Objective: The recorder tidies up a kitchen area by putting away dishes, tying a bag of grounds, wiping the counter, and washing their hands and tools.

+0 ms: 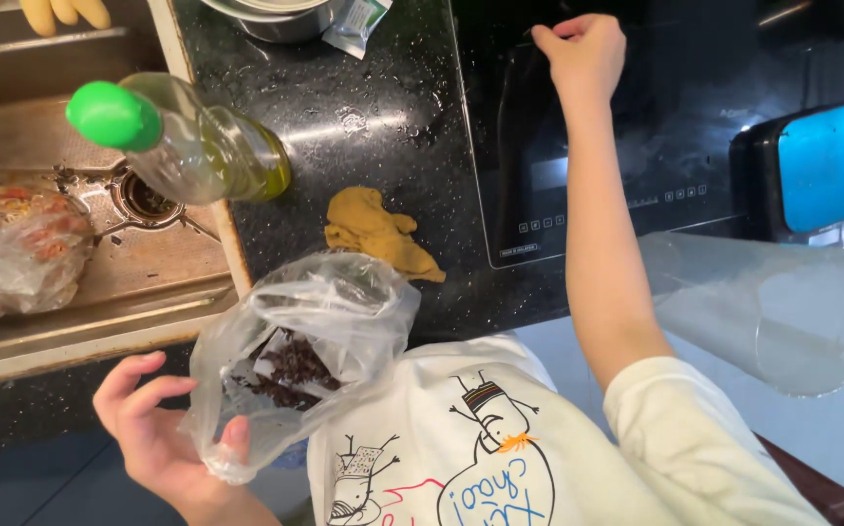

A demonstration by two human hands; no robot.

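Lower left of frame: left hand (154, 429) half-open, cupping clear plastic bag (295, 360) of dark dried bits; light, limp, slippery, best gathered at neck. Upper centre: right hand (582, 49) fisted, contents unclear.

**White cartoon tee, bare forearms**

The person's wearing a white short-sleeved t-shirt (500, 438) with doodle-style stick figures printed on the front, one with a striped hat and an orange scribble, plus blue looping lettering and a bit of pink line. Both the left hand (154, 429) and right hand (582, 54) are bare, no gloves, rings or watch.
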